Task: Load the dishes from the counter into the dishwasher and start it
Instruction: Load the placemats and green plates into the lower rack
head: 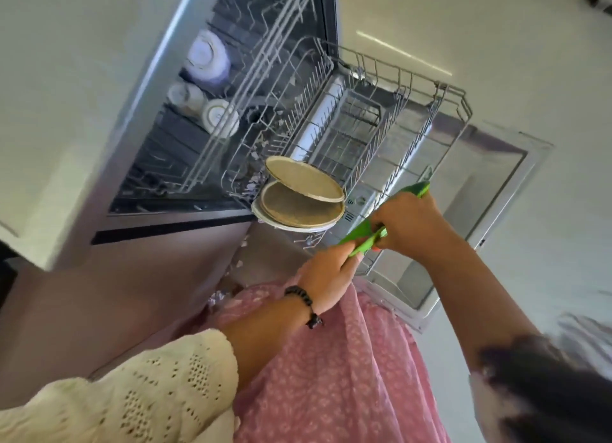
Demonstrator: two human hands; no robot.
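Observation:
The dishwasher (139, 164) stands open with its door (480, 191) folded down and the lower wire rack (414, 111) pulled out over it. Three round plates (301, 194) stand tilted at the rack's near end. My right hand (407, 224) grips green plates (364, 234) just above the near corner of the rack. My left hand (326, 273), with a black bead bracelet at the wrist, holds the lower edge of the same green plates. White cups and bowls (207, 58) sit in the upper rack inside the machine.
A white cabinet front (66, 78) flanks the dishwasher on the left, and pale floor (530, 61) lies beyond the door. My pink dress (331, 376) hangs close to the door's near edge. Most of the lower rack's middle holds only bare tines.

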